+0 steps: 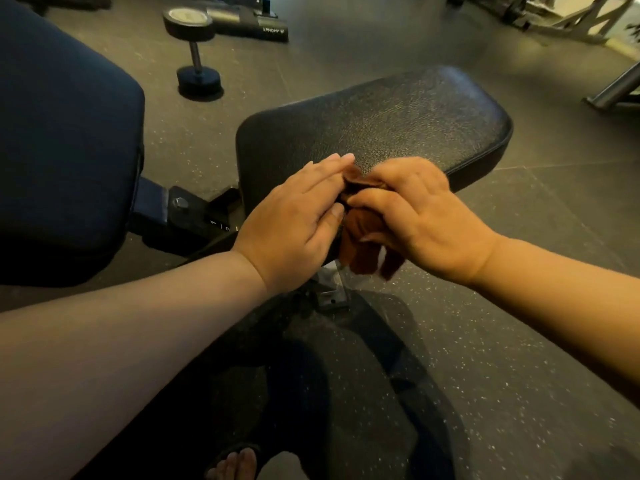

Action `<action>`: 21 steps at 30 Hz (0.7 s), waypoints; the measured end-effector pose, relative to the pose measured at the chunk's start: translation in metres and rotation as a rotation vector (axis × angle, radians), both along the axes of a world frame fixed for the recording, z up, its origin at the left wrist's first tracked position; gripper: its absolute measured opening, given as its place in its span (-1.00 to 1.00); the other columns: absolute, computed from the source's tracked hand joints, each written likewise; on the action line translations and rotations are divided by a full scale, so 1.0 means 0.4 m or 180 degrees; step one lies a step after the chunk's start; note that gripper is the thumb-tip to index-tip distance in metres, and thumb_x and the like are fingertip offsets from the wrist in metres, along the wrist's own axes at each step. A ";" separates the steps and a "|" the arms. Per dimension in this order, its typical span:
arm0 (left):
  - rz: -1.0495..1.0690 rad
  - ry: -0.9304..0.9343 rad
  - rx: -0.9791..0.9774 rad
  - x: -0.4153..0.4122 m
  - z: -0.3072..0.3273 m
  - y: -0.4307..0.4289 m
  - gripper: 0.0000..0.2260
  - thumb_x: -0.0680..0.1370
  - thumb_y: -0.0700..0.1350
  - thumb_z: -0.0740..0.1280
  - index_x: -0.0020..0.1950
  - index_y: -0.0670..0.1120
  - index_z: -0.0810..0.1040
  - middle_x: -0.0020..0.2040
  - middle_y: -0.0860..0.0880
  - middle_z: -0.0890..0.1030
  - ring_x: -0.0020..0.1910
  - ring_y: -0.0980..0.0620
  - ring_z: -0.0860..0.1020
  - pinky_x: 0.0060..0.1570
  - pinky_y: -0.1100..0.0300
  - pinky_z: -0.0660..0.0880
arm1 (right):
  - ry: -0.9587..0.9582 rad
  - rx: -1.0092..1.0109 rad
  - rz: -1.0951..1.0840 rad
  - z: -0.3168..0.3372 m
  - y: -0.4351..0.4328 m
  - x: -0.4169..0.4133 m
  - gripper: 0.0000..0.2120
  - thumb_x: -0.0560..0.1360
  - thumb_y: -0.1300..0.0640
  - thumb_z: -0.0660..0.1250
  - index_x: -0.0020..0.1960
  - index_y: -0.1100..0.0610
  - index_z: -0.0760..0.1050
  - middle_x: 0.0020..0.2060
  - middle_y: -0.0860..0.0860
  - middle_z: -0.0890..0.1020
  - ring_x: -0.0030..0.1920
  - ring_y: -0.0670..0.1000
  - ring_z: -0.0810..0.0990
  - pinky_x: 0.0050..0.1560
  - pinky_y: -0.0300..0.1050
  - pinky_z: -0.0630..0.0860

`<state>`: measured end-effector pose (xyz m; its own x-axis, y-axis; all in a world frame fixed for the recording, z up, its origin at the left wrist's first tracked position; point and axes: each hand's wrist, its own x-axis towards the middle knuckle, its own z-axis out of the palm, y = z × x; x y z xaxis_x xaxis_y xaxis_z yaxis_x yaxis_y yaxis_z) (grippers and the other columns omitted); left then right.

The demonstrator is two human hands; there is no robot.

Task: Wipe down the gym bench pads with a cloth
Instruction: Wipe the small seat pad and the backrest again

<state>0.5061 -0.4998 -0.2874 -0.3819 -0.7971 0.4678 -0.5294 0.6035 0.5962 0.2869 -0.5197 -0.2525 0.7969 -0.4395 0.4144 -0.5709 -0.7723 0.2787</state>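
Head view of a brown cloth [360, 237] gripped in the curled right hand [422, 216], flat straight-fingered left hand [294, 216] touching it, just over the near edge of the black seat pad [398, 116]; best folded flat, then pressed and wiped outward beyond the grip.

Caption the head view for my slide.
Right hand grips a brown cloth, left hand flat against it, at the near edge of the seat pad; dumbbell on the floor beyond.

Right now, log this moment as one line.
left hand: touches cloth | right hand: grips cloth | where: seat pad near edge
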 end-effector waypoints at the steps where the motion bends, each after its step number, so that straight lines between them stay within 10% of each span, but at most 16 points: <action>1: 0.0032 0.0040 0.0023 0.002 0.000 0.002 -0.58 0.65 -0.13 0.15 0.53 -0.11 0.35 0.54 0.01 0.34 0.55 0.09 0.21 0.56 0.02 0.11 | 0.0008 -0.0007 -0.0021 0.000 0.004 0.012 -0.62 0.66 -0.05 0.24 0.34 0.18 0.47 0.22 0.25 0.54 0.25 0.23 0.45 0.31 0.12 0.33; 16: 0.0390 -0.0522 -0.0154 0.014 -0.019 0.020 -0.55 0.68 -0.02 0.03 0.55 -0.13 0.28 0.59 -0.03 0.23 0.59 0.07 0.11 0.56 0.02 0.08 | 0.0451 0.0070 -0.0125 0.036 0.013 0.034 -0.48 0.64 -0.18 0.23 0.38 0.20 0.48 0.31 0.26 0.49 0.34 0.26 0.45 0.37 0.14 0.33; 21: 0.0577 -0.0517 -0.0464 0.013 -0.048 0.026 -0.53 0.68 -0.01 0.04 0.55 -0.18 0.29 0.56 -0.11 0.28 0.58 0.00 0.18 0.55 -0.01 0.12 | 0.0490 -0.0224 -0.0376 0.050 0.025 -0.026 -0.48 0.66 -0.07 0.25 0.52 0.19 0.34 0.56 0.23 0.21 0.59 0.22 0.13 0.56 0.19 0.12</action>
